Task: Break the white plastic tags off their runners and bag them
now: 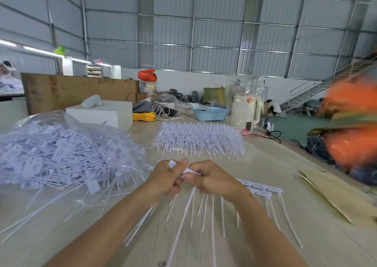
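Hands meet at frame centre: left hand (166,178) and right hand (212,180) both pinch one strip of white tags (259,187), its tails fanning below; bag of loose tags (61,154) lies left on the tabletop (275,164)

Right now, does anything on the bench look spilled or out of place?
Yes. Loose tags spill out of the clear bag at the left; several tails trail onto the table toward its near edge. Otherwise both the left hand and the right hand pinch a runner strip normally.
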A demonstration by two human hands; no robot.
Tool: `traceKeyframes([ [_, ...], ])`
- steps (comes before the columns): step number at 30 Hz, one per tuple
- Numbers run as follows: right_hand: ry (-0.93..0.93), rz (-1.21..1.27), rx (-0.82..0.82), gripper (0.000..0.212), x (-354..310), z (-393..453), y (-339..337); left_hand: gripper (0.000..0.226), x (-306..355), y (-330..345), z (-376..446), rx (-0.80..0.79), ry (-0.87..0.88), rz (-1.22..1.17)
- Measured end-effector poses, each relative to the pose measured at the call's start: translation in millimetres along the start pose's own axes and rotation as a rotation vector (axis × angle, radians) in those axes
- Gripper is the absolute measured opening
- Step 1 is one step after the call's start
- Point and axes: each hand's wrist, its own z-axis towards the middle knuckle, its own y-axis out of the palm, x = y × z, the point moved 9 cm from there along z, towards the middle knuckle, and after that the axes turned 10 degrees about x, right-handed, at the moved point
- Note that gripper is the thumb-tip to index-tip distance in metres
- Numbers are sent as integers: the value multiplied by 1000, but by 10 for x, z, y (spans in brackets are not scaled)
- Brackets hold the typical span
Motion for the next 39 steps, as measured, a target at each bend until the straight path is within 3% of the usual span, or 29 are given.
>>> traceKeyframes([
  [5, 68, -161, -207, 44, 140, -89, 46, 38, 54, 16, -220, -394, -87, 192],
  [8, 144, -254, -175, 40, 308, -110, -126, 34, 156, -412, -265, -454, -122, 283],
  [10, 166, -198, -92, 33, 362, -78, -231, 31, 155, -816, -199, -335, -112, 536],
  [13, 130, -140, -50, 25, 318, -19, -171, 20, 99, -1470, 40, 41, -103, 1023],
  [15, 105, -131, -50, 26, 298, 9, -100, 35, 94, -1754, 166, 286, -104, 1240],
  [17, 90, -144, -35, 27, 296, 25, -95, 44, 167, -1899, 220, 508, -63, 1253],
  [20, 91, -148, -16, 30, 313, 31, -117, 51, 342, -1883, 273, 712, 193, 1311],
  [22, 95, -148, 1, 34, 322, 35, -125, 65, 348, -1813, 305, 755, 356, 1406],
  [24, 96, -157, 14, 40, 314, 41, -123, 71, 243, -1742, 370, 712, 368, 1530],
  [28, 86, -178, 16, 37, 283, 42, -118, 59, -145, -1774, 424, 505, -68, 1631],
  [31, 67, -167, 42, 36, 251, 47, -130, 57, 18, -1736, 338, 562, -137, 1656],
  [36, 74, -121, 61, 30, 254, 42, -110, 7, 544, -1396, 21, 684, -37, 1498],
  [38, 60, -156, 43, 29, 239, 36, -94, 13, 751, -1032, -56, 700, 238, 1343],
  [39, 46, -181, 31, 26, 226, 36, -84, 16, 791, -826, -100, 671, 402, 1154],
])
